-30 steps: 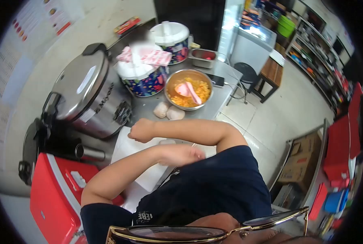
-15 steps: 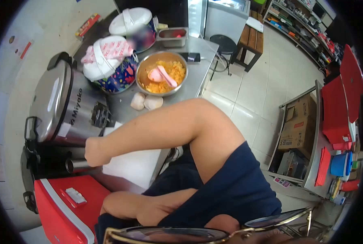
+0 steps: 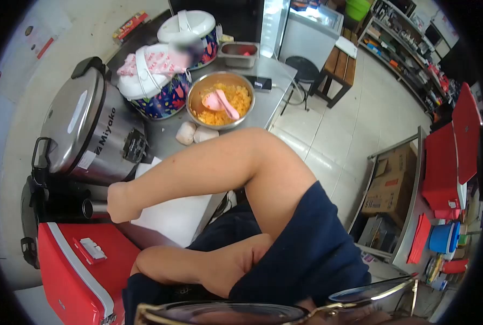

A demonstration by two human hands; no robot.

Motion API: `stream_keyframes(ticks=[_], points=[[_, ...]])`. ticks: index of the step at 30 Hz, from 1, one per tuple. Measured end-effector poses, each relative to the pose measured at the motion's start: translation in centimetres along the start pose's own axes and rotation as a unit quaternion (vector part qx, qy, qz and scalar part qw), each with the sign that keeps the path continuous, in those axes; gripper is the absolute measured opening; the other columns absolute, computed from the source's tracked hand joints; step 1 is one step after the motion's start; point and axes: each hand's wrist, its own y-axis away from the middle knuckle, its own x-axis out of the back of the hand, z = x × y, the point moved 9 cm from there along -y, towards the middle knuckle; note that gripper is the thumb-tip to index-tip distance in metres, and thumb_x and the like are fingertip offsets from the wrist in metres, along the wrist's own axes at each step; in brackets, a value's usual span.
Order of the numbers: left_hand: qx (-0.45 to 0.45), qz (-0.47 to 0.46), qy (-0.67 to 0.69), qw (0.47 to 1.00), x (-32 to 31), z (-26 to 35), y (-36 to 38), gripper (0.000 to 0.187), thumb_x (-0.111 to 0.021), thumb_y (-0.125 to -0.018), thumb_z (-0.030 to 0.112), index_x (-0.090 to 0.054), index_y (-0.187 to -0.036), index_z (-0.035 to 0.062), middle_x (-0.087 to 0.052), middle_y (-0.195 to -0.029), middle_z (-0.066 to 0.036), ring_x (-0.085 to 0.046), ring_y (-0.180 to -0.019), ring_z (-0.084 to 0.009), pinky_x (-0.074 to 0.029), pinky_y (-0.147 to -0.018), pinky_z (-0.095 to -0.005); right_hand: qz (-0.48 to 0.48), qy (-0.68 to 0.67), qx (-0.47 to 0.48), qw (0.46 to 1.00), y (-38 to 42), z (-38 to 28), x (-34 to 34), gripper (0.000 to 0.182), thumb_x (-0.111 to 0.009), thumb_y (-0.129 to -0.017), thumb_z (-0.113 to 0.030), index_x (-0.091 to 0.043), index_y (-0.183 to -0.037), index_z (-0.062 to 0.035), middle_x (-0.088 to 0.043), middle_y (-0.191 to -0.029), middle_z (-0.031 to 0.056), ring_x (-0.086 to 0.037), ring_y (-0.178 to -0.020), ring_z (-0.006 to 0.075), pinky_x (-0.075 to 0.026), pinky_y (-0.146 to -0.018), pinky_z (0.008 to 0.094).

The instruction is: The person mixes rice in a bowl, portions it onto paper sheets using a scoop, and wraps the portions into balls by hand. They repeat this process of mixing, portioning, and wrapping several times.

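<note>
My right hand point(image 3: 125, 203) reaches across to the left, bent down at the wrist beside a metal cylinder point(image 3: 96, 208) and the edge of a white sheet point(image 3: 174, 219). Its fingers are hidden, so any hold cannot be made out. My left forearm lies across my front, and my left hand point(image 3: 249, 260) is tucked against the dark blue right sleeve point(image 3: 306, 244), fingers covered. Beyond my right arm stands a steel bowl point(image 3: 221, 77) of orange-yellow food point(image 3: 241, 97) resembling rice, with a pink rice paddle point(image 3: 229, 107) in it. Pale wrapped lumps point(image 3: 186, 133) sit beside the bowl.
A Miyako rice cooker point(image 3: 103, 130) stands at left, above a red cooler box point(image 3: 90, 271). Two floral containers point(image 3: 163, 100) with white lids, a metal tray point(image 3: 240, 58) and a phone point(image 3: 261, 83) occupy the steel table. A stool point(image 3: 301, 69) and bench stand beyond.
The view has turned slightly, so the table items sit a little higher and further right. My left hand has drawn a little closer under the sleeve. My right hand stays near the metal cylinder.
</note>
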Motion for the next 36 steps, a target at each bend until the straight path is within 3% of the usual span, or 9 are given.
stream_keyframes(ticks=[7,11,15,19,26,29,30,32,36], points=[[0.105,0.039,-0.152,0.982,1.5,1.7,0.2,0.017,-0.065,-0.082,0.006,-0.062,-0.096,-0.0011,-0.065,-0.086,-0.004,-0.060,-0.077,-0.0114,-0.047,-0.068,-0.0239,0.073,0.012,-0.031,0.997,2.8,1.6,0.1,0.009,-0.060,-0.069,-0.015,-0.067,-0.073,-0.0105,-0.067,-0.078,0.0097,-0.066,-0.075,0.0277,-0.052,-0.058,0.0410],[-0.208,0.183,-0.781,0.560,-2.9,11.0,-1.3,0.025,-0.065,-0.078,0.011,-0.063,-0.103,0.0091,-0.055,-0.114,-0.012,-0.055,-0.103,-0.0273,-0.044,-0.084,-0.0335,0.082,-0.006,-0.054,0.995,5.6,3.7,-1.6,0.009,-0.059,-0.070,-0.015,-0.063,-0.076,-0.0097,-0.064,-0.071,0.0109,-0.065,-0.068,0.0294,-0.051,-0.056,0.0412],[-0.141,-0.127,-0.765,0.615,-5.6,1.2,-7.3,0.018,-0.056,-0.084,0.015,-0.058,-0.101,0.0074,-0.051,-0.113,-0.007,-0.050,-0.107,-0.0239,-0.039,-0.089,-0.0334,0.026,-0.018,-0.086,0.996,6.5,5.5,-2.4,0.014,-0.059,-0.072,-0.014,-0.064,-0.084,-0.0084,-0.065,-0.077,0.0117,-0.065,-0.074,0.0301,-0.051,-0.061,0.0421],[0.178,-0.183,-0.222,0.941,7.3,-14.6,-4.0,0.023,-0.050,-0.092,0.018,-0.056,-0.102,-0.0032,-0.057,-0.107,-0.007,-0.049,-0.107,-0.0143,-0.037,-0.090,-0.0292,0.092,-0.043,-0.074,0.992,9.9,6.1,-0.6,0.018,-0.062,-0.076,-0.022,-0.060,-0.086,-0.0076,-0.063,-0.074,0.0118,-0.064,-0.072,0.0303,-0.050,-0.061,0.0421],[0.087,-0.113,-0.543,0.828,-2.2,8.0,0.1,0.030,-0.056,-0.090,0.022,-0.058,-0.107,-0.0030,-0.060,-0.107,-0.011,-0.056,-0.101,-0.0197,-0.043,-0.088,-0.0313,0.259,-0.130,-0.215,0.933,25.2,7.5,13.6,0.019,-0.062,-0.078,-0.015,-0.061,-0.095,-0.0079,-0.063,-0.087,0.0085,-0.061,-0.082,0.0275,-0.049,-0.070,0.0394],[-0.340,0.294,-0.767,0.457,-10.3,24.9,9.1,0.029,-0.058,-0.085,0.012,-0.054,-0.113,0.0042,-0.057,-0.105,-0.006,-0.055,-0.092,-0.0167,-0.046,-0.082,-0.0287,0.573,0.097,-0.374,0.723,41.6,4.2,22.0,0.035,-0.043,-0.094,-0.030,-0.052,-0.112,-0.0011,-0.057,-0.096,0.0106,-0.056,-0.081,0.0166,-0.045,-0.068,0.0251],[-0.660,0.194,-0.625,0.370,-15.8,25.9,12.8,0.041,-0.039,-0.093,0.034,-0.058,-0.100,-0.0019,-0.050,-0.120,-0.019,-0.047,-0.115,-0.0290,-0.038,-0.096,-0.0416,0.616,-0.003,-0.256,0.745,45.0,1.0,27.7,0.047,-0.035,-0.096,-0.038,-0.049,-0.115,0.0027,-0.054,-0.099,0.0103,-0.056,-0.079,0.0165,-0.045,-0.065,0.0204],[-0.686,0.031,-0.723,0.073,-26.1,20.7,14.5,0.040,-0.039,-0.093,0.033,-0.058,-0.100,-0.0018,-0.051,-0.119,-0.019,-0.047,-0.113,-0.0284,-0.039,-0.095,-0.0411,0.651,0.091,-0.045,0.752,46.0,-6.2,32.4,0.046,-0.036,-0.095,-0.037,-0.049,-0.115,0.0025,-0.054,-0.100,0.0103,-0.056,-0.081,0.0167,-0.045,-0.066,0.0211],[-0.585,-0.022,-0.811,-0.018,-29.3,16.5,12.6,0.038,-0.039,-0.093,0.032,-0.057,-0.099,-0.0015,-0.052,-0.117,-0.018,-0.048,-0.110,-0.0272,-0.040,-0.094,-0.0400,0.614,0.224,0.131,0.746,43.0,-13.1,32.5,0.044,-0.037,-0.095,-0.035,-0.049,-0.116,0.0020,-0.054,-0.101,0.0102,-0.055,-0.084,0.0172,-0.045,-0.069,0.0227]])
